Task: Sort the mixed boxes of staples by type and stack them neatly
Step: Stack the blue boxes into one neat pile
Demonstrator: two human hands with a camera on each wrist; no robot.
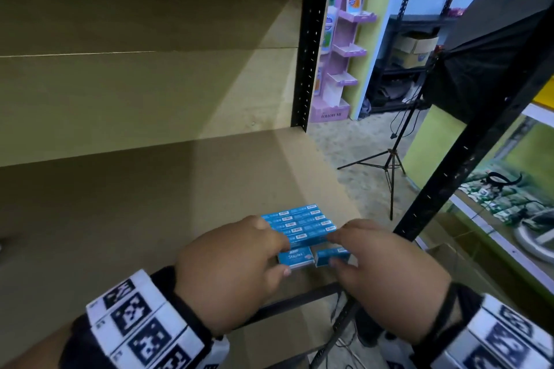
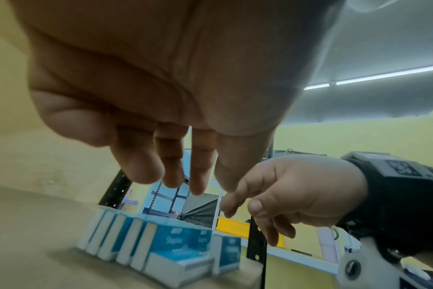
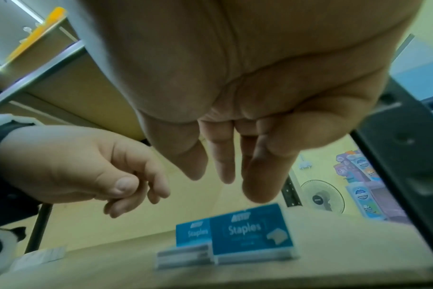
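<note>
Head view shows a deep cardboard-lined shelf [image 1: 150,189] in a black metal rack, and near its front right edge sits a cluster of blue staple boxes. The biggest part of that cluster is a row of staple boxes [image 1: 299,223] standing on edge, packed side by side, labels up. Just in front of it lie two loose ones: a flat staple box [image 1: 295,257] on the left, showing its "Staples" face, and a smaller-looking staple box [image 1: 331,256] on the right.

The step in hand looks like squaring the row and tucking the two front boxes in with their kind. To do it well, I would check the printed type on each front box first, then push evenly from both ends, low on the boxes, so the row closes up without any tipping over the near edge.

The left hand [image 1: 230,272] hovers at the row's left end, fingers loosely curled, holding nothing; the wrist views show air below its fingertips. The right hand [image 1: 386,266] reaches in from the right, fingers mostly straight and relaxed, tips just over the right front box; whether they touch it I cannot tell.
</note>
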